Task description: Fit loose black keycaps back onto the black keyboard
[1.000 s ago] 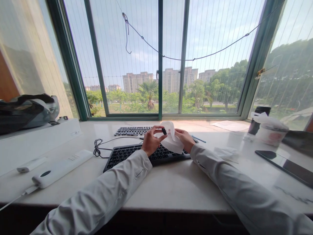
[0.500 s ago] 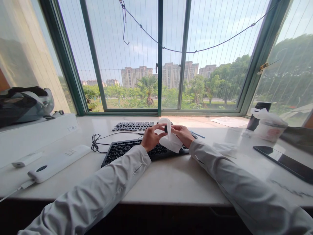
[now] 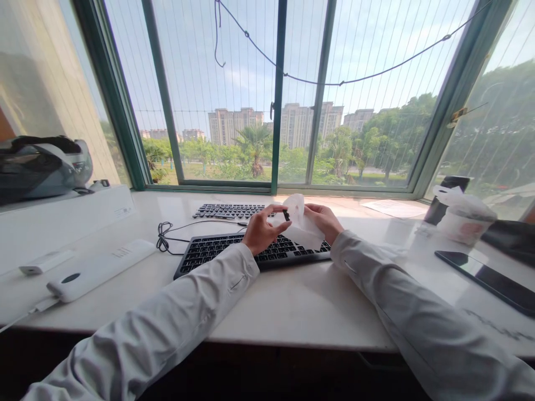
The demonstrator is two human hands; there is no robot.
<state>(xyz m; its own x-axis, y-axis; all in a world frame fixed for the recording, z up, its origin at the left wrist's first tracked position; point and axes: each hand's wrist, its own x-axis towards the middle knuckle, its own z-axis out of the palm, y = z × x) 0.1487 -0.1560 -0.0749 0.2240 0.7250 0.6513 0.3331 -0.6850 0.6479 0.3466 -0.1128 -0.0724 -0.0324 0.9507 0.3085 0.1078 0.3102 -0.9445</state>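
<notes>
Between thumb and forefinger, my left hand (image 3: pixel 263 228) pinches a small black keycap (image 3: pixel 286 215), held up above the keyboard. My right hand (image 3: pixel 324 221) is closed on a thin white tissue (image 3: pixel 307 231) that hangs down beside the keycap. Below both hands lies a black keyboard (image 3: pixel 217 250), its cable running off to the left. Many of its keys show, while the part under my hands is hidden. Behind it rests a row of loose black keycaps (image 3: pixel 232 211), partly covered by my left hand.
To the left are a white power bank (image 3: pixel 102 270) with a cable, a smaller white device (image 3: pixel 45 262) and a white box (image 3: pixel 67 223). A coiled black cable (image 3: pixel 165 236) lies beside the keyboard. At right are a phone (image 3: pixel 487 278), a bagged tub (image 3: pixel 466 223) and paper (image 3: pixel 393 209).
My right hand has moved right with the tissue, away from the keycap. The keycap, before partly wrapped by the tissue, now shows apart in my left fingers. The view has shifted slightly.
</notes>
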